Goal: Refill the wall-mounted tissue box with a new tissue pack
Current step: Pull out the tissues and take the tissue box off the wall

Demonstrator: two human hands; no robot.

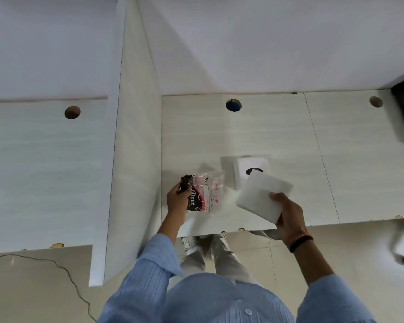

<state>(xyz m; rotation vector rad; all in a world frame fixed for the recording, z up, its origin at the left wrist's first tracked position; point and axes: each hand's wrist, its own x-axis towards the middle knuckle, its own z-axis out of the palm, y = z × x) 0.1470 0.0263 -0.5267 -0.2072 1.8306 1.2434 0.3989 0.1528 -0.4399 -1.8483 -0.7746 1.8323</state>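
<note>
blue pleated sleeves (147, 273) nearest, arms reaching fwd over desk edge. r hand (289, 217) w/ dark wristband (300, 243), clamped on white tissue stack (262, 198), held tilted just above desk (289, 141). l hand (177, 199) pinching crumpled clear wrapper (203, 194) w/ dark red print, resting on desk beside white divider panel (135, 159). beyond stack, white tissue box (252, 170) w/ dark oval slot, partly hidden by stack. cable holes further back
</note>
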